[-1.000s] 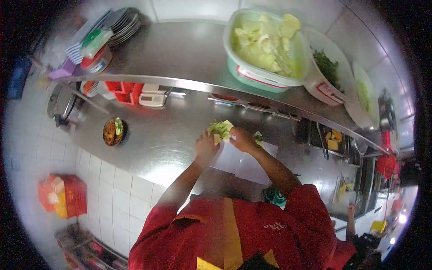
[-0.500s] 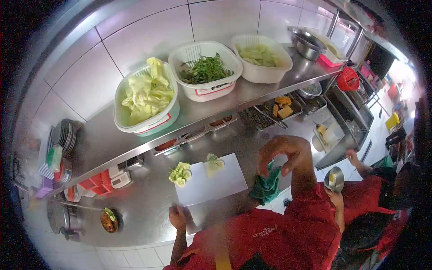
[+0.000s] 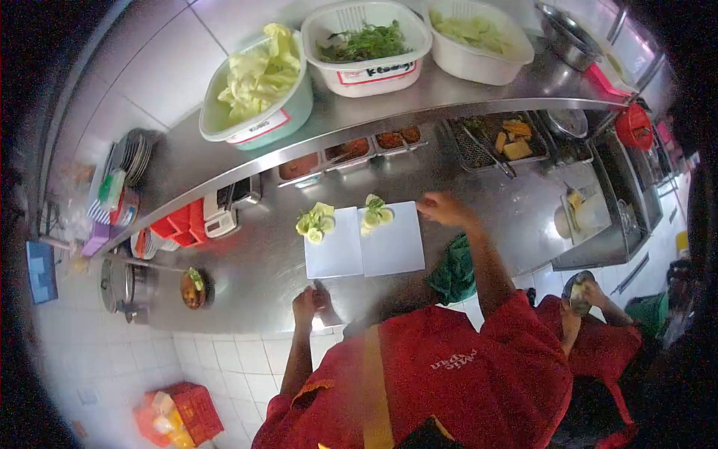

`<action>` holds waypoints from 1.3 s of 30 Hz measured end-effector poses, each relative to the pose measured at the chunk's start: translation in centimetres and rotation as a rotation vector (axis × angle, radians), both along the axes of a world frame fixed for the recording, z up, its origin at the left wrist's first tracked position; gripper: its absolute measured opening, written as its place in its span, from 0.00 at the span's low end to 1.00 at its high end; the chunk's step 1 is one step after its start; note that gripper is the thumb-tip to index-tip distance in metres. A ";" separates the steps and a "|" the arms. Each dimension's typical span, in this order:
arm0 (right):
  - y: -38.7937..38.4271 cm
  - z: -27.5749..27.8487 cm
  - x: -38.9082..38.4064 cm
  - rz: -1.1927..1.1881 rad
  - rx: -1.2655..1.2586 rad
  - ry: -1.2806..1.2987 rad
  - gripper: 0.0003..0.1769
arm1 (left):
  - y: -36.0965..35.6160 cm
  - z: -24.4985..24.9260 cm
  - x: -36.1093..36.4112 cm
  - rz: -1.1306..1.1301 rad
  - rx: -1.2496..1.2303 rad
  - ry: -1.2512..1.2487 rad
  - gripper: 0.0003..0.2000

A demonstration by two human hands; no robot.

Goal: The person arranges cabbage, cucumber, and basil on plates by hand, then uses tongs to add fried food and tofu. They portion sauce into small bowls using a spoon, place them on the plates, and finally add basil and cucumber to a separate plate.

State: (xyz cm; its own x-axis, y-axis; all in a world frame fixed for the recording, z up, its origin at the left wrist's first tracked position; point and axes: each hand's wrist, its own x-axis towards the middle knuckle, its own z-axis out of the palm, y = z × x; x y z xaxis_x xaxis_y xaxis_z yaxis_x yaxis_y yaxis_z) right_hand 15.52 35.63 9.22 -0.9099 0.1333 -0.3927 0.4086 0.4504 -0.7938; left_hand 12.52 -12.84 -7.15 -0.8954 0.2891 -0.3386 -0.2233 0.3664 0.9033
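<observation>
Two white sheets [image 3: 333, 251] lie side by side on the steel counter, their inner edges meeting. Lettuce with pale round slices [image 3: 315, 223] tops the left sheet, and a similar small pile [image 3: 375, 215] sits on the right sheet [image 3: 395, 243]. My right hand [image 3: 446, 210] is at the right sheet's upper right corner, fingers reaching left with nothing visible in them. By the counter's front edge, below the left sheet, my left hand [image 3: 305, 305] has curled fingers; whatever they hold is hidden. A crumpled green cloth [image 3: 454, 271] lies below my right forearm.
Tubs of lettuce [image 3: 298, 105], green herbs [image 3: 374, 78] and pale slices [image 3: 486, 66] stand on the shelf. Beneath are sauce trays [image 3: 348, 152] and a fried-food tray [image 3: 479, 161]. A small browned dish [image 3: 193, 288] sits left. A co-worker holds a metal bowl [image 3: 574, 292] at right.
My right hand has gone from above the green cloth to the right sheet's upper corner. The view has shifted, bringing a red crate into sight at lower left. My left hand stays by the counter edge.
</observation>
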 end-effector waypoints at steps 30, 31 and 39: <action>-11.4 -8.8 -6.5 0.191 0.958 0.295 0.13 | -7.4 2.9 -3.9 -0.057 0.119 -0.179 0.27; -14.0 -7.4 -8.5 0.129 0.833 0.333 0.14 | -10.1 2.6 -5.5 -0.066 0.126 -0.182 0.27; -38.9 -1.6 -33.7 0.195 0.461 0.444 0.33 | -15.9 9.5 -25.0 0.088 0.076 0.371 0.14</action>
